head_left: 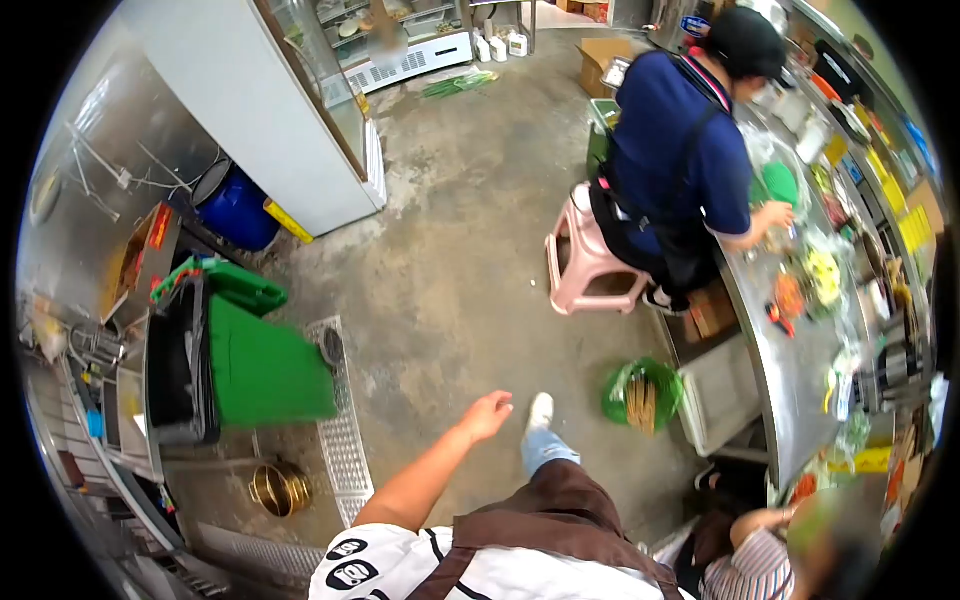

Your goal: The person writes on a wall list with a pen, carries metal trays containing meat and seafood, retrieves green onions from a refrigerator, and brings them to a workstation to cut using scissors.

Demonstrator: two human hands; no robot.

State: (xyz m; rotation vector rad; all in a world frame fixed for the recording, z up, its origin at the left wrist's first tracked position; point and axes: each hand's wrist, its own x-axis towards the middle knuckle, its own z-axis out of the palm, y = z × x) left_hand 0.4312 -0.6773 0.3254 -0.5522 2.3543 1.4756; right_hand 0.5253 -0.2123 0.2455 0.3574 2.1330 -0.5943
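My left hand [488, 415] hangs in front of me over the concrete floor [440, 290], its fingers loosely bent and somewhat apart, with nothing visible in them. It touches nothing. Just right of it, a white shoe [541, 412] of mine shows below a light blue trouser leg and a brown apron [550, 505]. My right hand is out of view.
Left stand a green wheeled bin [265, 370], a floor grate [345, 440] and a brass-coloured pot [280, 489]. Right are a seated person [670, 150] on a pink stool [580, 262], a green-lined basket [642, 395] holding sticks, and a steel counter [790, 400]. Another person [750, 570] is lower right.
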